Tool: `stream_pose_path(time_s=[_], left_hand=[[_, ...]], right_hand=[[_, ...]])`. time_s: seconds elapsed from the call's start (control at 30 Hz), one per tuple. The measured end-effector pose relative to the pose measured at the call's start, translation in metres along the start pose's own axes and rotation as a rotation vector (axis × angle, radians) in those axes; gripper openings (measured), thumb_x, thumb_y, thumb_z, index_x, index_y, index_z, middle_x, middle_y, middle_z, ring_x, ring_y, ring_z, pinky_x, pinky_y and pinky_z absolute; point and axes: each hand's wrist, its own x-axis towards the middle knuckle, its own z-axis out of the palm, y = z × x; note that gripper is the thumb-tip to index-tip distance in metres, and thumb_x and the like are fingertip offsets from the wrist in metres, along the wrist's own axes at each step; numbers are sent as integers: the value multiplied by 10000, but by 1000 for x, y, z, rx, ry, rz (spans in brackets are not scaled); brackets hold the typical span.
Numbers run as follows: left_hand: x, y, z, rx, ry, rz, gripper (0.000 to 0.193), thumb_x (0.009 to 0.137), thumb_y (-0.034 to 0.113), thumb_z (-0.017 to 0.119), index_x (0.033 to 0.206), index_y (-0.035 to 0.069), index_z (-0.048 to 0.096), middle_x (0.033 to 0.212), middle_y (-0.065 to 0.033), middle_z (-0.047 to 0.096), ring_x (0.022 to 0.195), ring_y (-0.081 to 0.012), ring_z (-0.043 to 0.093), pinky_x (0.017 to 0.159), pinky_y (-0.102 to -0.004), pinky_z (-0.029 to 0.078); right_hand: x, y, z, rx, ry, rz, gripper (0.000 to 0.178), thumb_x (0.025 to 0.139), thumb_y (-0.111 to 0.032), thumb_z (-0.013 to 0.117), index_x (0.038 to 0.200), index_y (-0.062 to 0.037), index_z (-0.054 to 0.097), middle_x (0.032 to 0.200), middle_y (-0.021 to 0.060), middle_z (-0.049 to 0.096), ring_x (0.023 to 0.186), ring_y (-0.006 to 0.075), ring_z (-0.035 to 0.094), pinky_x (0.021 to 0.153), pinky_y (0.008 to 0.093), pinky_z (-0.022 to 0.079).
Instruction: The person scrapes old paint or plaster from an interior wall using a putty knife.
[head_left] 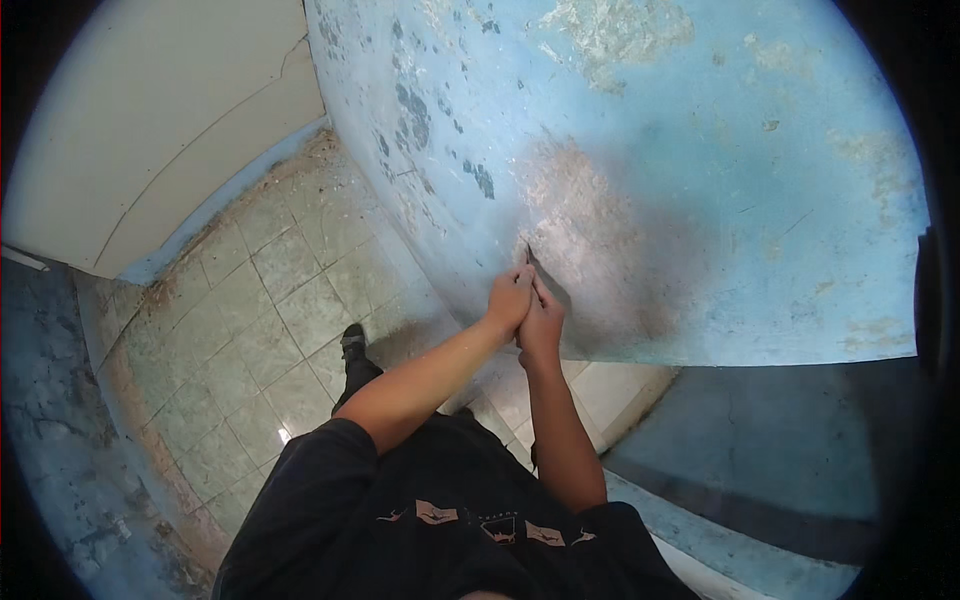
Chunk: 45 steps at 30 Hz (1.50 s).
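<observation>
Both my hands are closed together on a small scraper (528, 252), whose short dark end shows beyond the fingers. Most of the tool is hidden in the grip, so its full shape cannot be seen. My left hand (511, 297) lies over its left side, while my right hand (542, 322) wraps it from the right, touching the left. The scraper's end meets the blue painted wall (740, 160) at the lower left edge of a bare, pale patch (580, 205). Paint is gone there and rough plaster shows.
Another stripped patch (620, 35) and dark flaked spots mark the wall higher up. Down to the left is a tiled floor (265, 290) with debris along its edges. A pale panel (190, 120) stands at upper left. My shoe (353, 342) is near the wall's foot.
</observation>
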Motion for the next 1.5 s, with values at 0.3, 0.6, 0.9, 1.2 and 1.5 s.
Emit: stream_pose_path(time_s=[0.3, 0.6, 0.9, 1.2, 1.5], left_hand=[[-15, -4, 0, 194, -33, 67, 357, 1047, 261, 534, 1076, -60, 688, 947, -88, 684, 871, -133, 603, 754, -310, 504], [-18, 10, 4, 109, -26, 122, 366, 1062, 278, 516, 1127, -50, 664, 872, -68, 652, 790, -113, 578, 699, -319, 501], [-10, 29, 8, 117, 10, 118, 374, 1065, 256, 505, 1205, -66, 636, 943, -73, 670, 850, -126, 597, 741, -311, 503], [16, 12, -12, 272, -5, 289, 378, 1046, 278, 542, 1161, -62, 660, 927, -80, 676, 897, -131, 583, 804, -311, 500], [18, 25, -16, 499, -35, 270, 373, 1055, 283, 525, 1016, -62, 664, 924, -94, 705, 769, -162, 602, 690, -364, 507]], right_hand=[[-11, 11, -6, 24, 45, -133, 423, 1059, -237, 552, 1377, 38, 592, 1156, 109, 705, 1002, 125, 617, 868, 266, 491], [-11, -2, 5, 6, 31, -198, 393, 1061, -194, 533, 1372, 38, 595, 1181, 114, 707, 1010, 125, 610, 878, 264, 486], [6, -24, 14, -56, -25, -130, 398, 1066, -199, 527, 1365, 56, 586, 1165, 117, 706, 999, 128, 600, 879, 266, 474], [8, -27, 29, 24, -28, -91, 408, 1077, -212, 500, 1388, 41, 577, 1186, 137, 689, 1011, 148, 601, 900, 286, 477], [26, 9, 22, 66, -27, -162, 438, 1069, -227, 531, 1423, 30, 547, 1267, 132, 651, 1047, 155, 617, 904, 265, 493]])
